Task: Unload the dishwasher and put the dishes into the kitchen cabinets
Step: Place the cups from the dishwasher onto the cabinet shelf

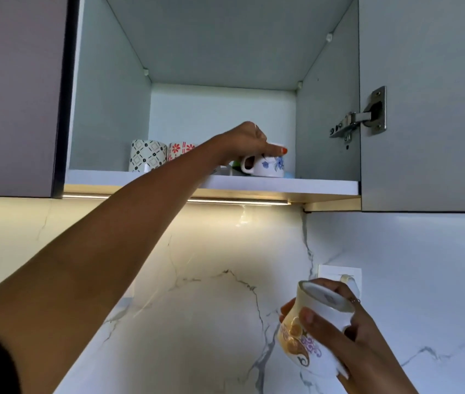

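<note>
Blue-flowered mug (268, 166), upside down on the cabinet shelf (282, 184) at frame centre, was under the left hand (249, 140) with fingers closed over it, placing step, while the right hand (348, 322) gripped a yellow-patterned mug (305, 336) lower right, probably next to lift.

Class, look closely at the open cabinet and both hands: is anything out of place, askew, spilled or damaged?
Nothing is spilled or broken. The cups on the cabinet shelf stand upside down in a row. The left hand rests on the blue-flowered cup. The right hand holds a yellow patterned mug tilted, base up, simply mid-carry.
</note>
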`<state>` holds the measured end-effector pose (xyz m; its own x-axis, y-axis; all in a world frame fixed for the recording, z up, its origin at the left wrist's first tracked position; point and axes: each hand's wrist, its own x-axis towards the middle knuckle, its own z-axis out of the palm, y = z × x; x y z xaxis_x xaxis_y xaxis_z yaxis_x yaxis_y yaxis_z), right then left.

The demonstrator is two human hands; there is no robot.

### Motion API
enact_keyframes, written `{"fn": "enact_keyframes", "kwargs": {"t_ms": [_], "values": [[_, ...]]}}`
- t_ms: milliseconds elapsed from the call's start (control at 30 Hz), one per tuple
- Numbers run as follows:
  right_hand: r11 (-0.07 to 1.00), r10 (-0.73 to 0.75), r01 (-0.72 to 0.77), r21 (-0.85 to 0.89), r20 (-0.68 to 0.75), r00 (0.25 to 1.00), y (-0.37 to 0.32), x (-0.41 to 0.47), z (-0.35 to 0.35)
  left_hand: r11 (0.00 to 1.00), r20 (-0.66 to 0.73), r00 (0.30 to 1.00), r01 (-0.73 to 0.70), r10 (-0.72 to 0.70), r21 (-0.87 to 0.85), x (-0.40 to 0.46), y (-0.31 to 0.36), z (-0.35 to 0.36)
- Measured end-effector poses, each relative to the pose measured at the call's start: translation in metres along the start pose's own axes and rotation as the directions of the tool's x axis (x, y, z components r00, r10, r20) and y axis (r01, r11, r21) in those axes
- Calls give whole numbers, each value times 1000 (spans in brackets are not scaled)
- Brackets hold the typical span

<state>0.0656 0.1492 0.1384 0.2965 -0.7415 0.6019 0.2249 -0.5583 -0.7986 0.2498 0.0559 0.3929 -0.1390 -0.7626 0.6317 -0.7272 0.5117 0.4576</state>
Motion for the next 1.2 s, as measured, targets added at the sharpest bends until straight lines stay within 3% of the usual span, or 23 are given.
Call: {"fn": "enact_keyframes", "kwargs": {"t_ms": [200, 300, 467, 633, 833, 1200], "values": [[988, -150, 149, -47, -13, 989, 1, 19, 5, 980, 110, 994, -30, 8, 199, 13, -16, -8], [995, -82, 81, 66, 18, 996, 7, 23, 6, 946, 133, 991, -34, -9, 324, 14, -19, -10], [994, -62, 52, 95, 110, 992, 2, 30, 15, 839, 131, 991, -68, -4, 539, 20, -18, -12], [994, -40, 29, 103, 105, 994, 2, 33, 21, 735, 200, 978, -93, -59, 671, 21, -10, -20], [997, -28, 23, 71, 82, 996, 1, 31, 28, 703, 265, 955, -97, -133, 704, 15, -7, -38], [993, -54, 46, 112, 71, 996, -2, 36, 46, 679, 184, 980, -83, -77, 729, 4, -25, -47]]}}
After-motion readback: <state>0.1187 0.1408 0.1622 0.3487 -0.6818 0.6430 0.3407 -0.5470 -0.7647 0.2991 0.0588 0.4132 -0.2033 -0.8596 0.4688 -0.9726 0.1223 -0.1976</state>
